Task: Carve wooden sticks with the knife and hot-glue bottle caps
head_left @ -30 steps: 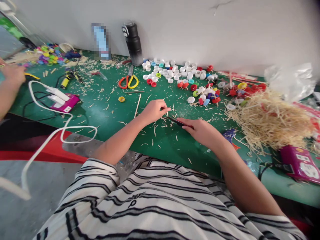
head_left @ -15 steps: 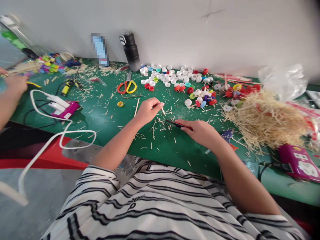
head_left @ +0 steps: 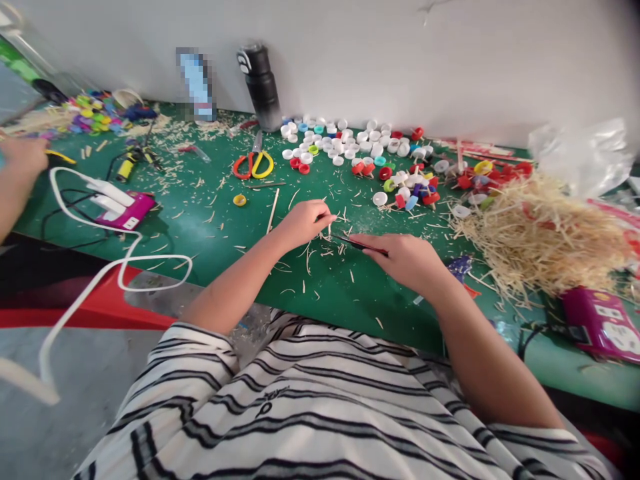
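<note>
Near the middle of the green table (head_left: 200, 200), my left hand (head_left: 304, 221) is closed in a pinch on a thin pale wooden stick (head_left: 329, 228), whose end points down at the tabletop. Fingers mostly hide the stick. To its right, my right hand (head_left: 406, 259) is wrapped round a slim dark knife (head_left: 358, 244) with some red on its handle. The blade points left, close to the stick; I cannot tell whether they touch. Curled wood shavings (head_left: 327, 252) lie scattered below and around both hands.
Bottle caps (head_left: 370, 137), orange-yellow scissors (head_left: 253, 164) and a black bottle (head_left: 261, 90) stand or lie toward the wall. A heap of thin sticks (head_left: 545, 240) lies right, near a purple power strip (head_left: 600, 320). Another person's hand (head_left: 23, 160) is at far left.
My left hand has shifted slightly right and down, bringing the stick nearer the knife. The right hand keeps almost the same place. The whole view has tilted a little.
</note>
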`<state>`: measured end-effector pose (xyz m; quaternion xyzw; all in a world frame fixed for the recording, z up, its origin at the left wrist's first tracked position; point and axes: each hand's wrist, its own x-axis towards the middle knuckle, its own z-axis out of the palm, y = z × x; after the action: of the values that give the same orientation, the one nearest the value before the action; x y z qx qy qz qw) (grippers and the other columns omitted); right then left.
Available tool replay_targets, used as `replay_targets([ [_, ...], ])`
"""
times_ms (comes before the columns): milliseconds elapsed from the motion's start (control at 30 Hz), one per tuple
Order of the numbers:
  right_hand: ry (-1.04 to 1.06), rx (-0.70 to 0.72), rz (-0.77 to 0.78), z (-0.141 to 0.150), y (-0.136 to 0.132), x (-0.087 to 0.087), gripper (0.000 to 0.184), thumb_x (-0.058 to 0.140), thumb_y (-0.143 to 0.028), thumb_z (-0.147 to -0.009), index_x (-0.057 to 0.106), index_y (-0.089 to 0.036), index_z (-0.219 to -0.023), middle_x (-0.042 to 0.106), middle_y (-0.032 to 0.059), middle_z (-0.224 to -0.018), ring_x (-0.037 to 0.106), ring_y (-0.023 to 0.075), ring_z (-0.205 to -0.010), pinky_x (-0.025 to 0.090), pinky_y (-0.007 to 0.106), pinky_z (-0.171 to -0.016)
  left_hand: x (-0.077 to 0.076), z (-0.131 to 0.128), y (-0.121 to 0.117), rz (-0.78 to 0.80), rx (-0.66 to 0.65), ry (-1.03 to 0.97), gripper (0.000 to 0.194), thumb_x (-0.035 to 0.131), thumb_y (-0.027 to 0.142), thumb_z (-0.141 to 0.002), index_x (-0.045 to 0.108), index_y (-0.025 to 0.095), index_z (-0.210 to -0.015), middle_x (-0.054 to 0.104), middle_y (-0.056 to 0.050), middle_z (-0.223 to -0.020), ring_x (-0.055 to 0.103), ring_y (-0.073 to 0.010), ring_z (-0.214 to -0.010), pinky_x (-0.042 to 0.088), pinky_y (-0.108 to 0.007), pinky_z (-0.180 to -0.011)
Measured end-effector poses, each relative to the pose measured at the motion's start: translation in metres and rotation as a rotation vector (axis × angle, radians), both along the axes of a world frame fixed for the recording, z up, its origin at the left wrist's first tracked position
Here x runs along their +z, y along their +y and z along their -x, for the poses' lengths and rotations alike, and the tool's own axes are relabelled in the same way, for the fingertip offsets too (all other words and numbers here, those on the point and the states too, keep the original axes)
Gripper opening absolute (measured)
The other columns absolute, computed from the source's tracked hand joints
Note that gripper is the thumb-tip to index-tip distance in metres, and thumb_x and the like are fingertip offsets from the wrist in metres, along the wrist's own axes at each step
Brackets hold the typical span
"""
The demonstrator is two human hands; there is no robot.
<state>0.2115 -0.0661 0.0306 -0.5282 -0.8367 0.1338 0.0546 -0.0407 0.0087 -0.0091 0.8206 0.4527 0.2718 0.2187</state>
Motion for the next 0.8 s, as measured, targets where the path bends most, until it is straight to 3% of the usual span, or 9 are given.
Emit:
replay_targets([
  [633,0.128,-0.032,0.136,0.007,0.007,-0.008,0.043,0.05,-0.035,-0.099,0.059,-0.047,-0.14,0.074,-0.0062,-0.124,0.073,0.021,-0.094,0.054,0.031,-0.078,0.005,-0.003,-0.001,0.051,-0.053,0.002,0.025,0.054,0.033,-0.095,0.063,0.021,-0.075,0.068,-0.006,-0.088,0.061,-0.0164,-0.078,0.047,-0.034,-0.073],
  [800,0.167,-0.027,0.198,-0.003,0.008,-0.004,0.042,0.051,-0.036,-0.098,0.062,-0.043,-0.138,0.078,-0.0043,-0.112,0.071,0.0174,-0.081,0.053,0.028,-0.073,0.002,-0.002,-0.001,0.031,-0.059,0.005,0.025,0.053,0.033,-0.096,0.062,0.021,-0.076,0.067,-0.006,-0.088,0.06,-0.0167,-0.078,0.047,-0.036,-0.074],
])
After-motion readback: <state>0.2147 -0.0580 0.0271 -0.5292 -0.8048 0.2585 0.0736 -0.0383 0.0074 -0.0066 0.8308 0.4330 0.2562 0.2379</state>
